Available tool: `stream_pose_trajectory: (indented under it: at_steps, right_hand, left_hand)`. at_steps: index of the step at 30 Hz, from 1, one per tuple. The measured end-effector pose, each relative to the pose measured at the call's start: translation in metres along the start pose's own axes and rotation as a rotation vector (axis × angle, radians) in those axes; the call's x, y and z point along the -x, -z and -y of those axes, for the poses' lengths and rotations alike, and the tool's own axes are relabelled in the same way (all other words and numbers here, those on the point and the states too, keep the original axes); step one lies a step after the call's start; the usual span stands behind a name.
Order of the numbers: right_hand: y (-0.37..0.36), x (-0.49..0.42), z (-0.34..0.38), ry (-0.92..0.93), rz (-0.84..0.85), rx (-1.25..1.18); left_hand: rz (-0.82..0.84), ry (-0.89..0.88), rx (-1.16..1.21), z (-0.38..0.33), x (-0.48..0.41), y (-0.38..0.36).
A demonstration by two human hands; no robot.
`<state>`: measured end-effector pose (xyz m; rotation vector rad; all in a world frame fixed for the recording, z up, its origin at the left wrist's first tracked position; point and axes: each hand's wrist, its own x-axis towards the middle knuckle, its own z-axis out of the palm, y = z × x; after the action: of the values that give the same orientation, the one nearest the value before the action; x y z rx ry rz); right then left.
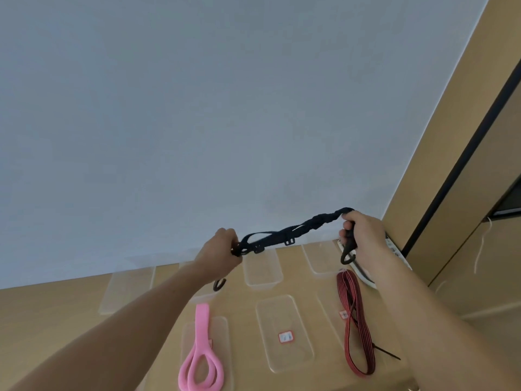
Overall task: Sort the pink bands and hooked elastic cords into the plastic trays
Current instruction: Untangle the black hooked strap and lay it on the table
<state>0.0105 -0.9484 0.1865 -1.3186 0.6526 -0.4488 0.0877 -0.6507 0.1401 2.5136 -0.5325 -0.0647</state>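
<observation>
I'm seeing the black twisted elastic cord with hooks (296, 231) held taut in the air above the clear plastic trays (262, 273), left hand (222, 245) and right hand (363, 235) each clenched round one end.

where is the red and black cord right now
In the head view the red and black cord lies folded on the right of the table, below the right hand and right of the red-labelled tray.

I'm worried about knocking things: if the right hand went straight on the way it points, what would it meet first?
Likely the wall: the right hand, gripping the black hooked cord, points away above the far clear tray, nothing else in line. Depth is unclear.
</observation>
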Motion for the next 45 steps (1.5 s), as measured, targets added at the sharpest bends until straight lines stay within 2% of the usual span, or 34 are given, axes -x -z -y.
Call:
stream_pose_trajectory:
  at_steps: [3, 6, 8, 10, 13, 17, 22, 25, 28, 30, 33, 36, 38, 40, 42, 45]
  right_hand:
    - [-0.004, 0.002, 0.000, -0.045, -0.057, -0.154]
    - [-0.011, 0.004, -0.001, -0.001, -0.088, -0.154]
    - [-0.013, 0.005, -0.003, 0.038, -0.031, -0.021]
    - [-0.013, 0.006, -0.006, 0.005, 0.096, 0.064]
    - [-0.010, 0.007, -0.005, -0.084, 0.185, 0.047]
    - [0.000, 0.004, -0.004, -0.114, 0.069, -0.165]
    - [0.009, 0.003, -0.011, -0.032, -0.080, -0.205]
    - [-0.001, 0.012, -0.027, 0.006, -0.096, -0.043]
    - [-0.027, 0.034, -0.046, -0.114, 0.112, 0.085]
    - [-0.043, 0.052, -0.055, -0.190, 0.287, 0.154]
    - [-0.052, 0.067, -0.071, -0.123, 0.434, 0.376]
    - [-0.040, 0.067, -0.094, -0.117, 0.416, 0.430]
    - [-0.030, 0.067, -0.114, -0.138, 0.412, 0.405]
    - [-0.022, 0.068, -0.138, -0.112, 0.379, 0.438]
    - [-0.020, 0.071, -0.157, -0.089, 0.337, 0.477]
    - [-0.024, 0.071, -0.177, -0.010, 0.291, 0.606]
  left_hand:
    - [-0.099, 0.010, 0.018, 0.008, -0.002, 0.005]
    - [0.020, -0.018, 0.161, 0.008, -0.003, 0.013]
    - [0.105, -0.047, 0.246, 0.003, -0.001, 0.019]
    - [0.151, -0.105, 0.275, -0.003, 0.002, 0.021]
    - [0.254, -0.124, 0.306, -0.009, 0.005, 0.019]
    - [0.186, -0.132, 0.111, 0.005, 0.002, 0.013]
    - [0.089, 0.036, 0.130, 0.021, 0.003, 0.010]
    - [0.006, 0.231, 0.461, 0.004, -0.002, 0.002]
    - [0.080, 0.404, 0.905, -0.034, 0.000, -0.016]
    - [0.185, 0.435, 1.070, -0.059, 0.005, -0.030]
    - [0.286, 0.372, 1.051, -0.074, 0.015, -0.050]
    - [0.385, 0.219, 0.873, -0.068, 0.034, -0.070]
    - [0.467, 0.205, 0.854, -0.058, 0.046, -0.085]
    - [0.459, 0.320, 0.897, -0.050, 0.052, -0.099]
    - [0.393, 0.483, 0.961, -0.044, 0.055, -0.115]
    - [0.277, 0.634, 1.108, -0.046, 0.059, -0.139]
